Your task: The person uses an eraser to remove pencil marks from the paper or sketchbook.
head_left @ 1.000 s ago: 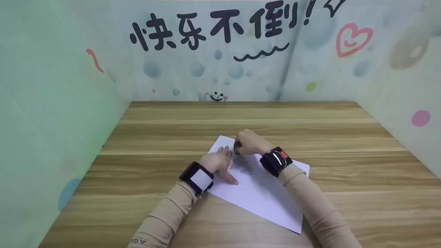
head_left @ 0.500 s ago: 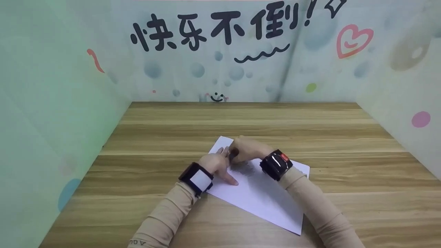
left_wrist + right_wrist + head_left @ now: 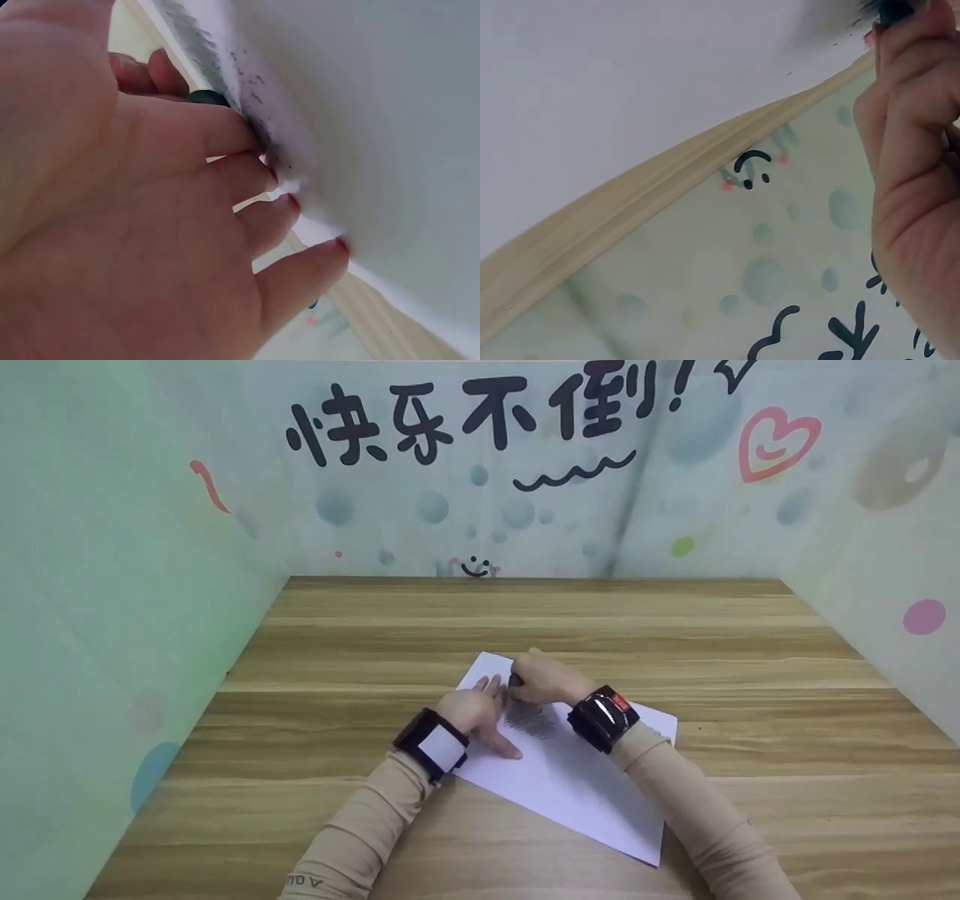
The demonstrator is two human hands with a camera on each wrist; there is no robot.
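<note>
A white sheet of paper [image 3: 600,802] lies askew on the table, with a patch of grey pencil shading [image 3: 535,724] near its far end. My left hand [image 3: 474,714] rests on the paper left of the patch, fingers and thumb spread, fingertips on the sheet in the left wrist view. My right hand [image 3: 550,676] grips a small dark eraser [image 3: 515,681] at the patch's far edge. Most of the eraser [image 3: 895,11] is hidden by curled fingers in the right wrist view. Dark crumbs [image 3: 256,97] lie on the paper by the left fingertips.
The wood-grain table [image 3: 337,652] runs back to a printed wall [image 3: 420,532] with lettering and bubbles. Side walls [image 3: 112,585] stand at left and right. Both wrists wear black camera bands [image 3: 604,718].
My right hand slid the eraser nearer across the shading, beside the left fingers, then back to the far side. The left hand keeps its place on the paper. The head view shifted slightly.
</note>
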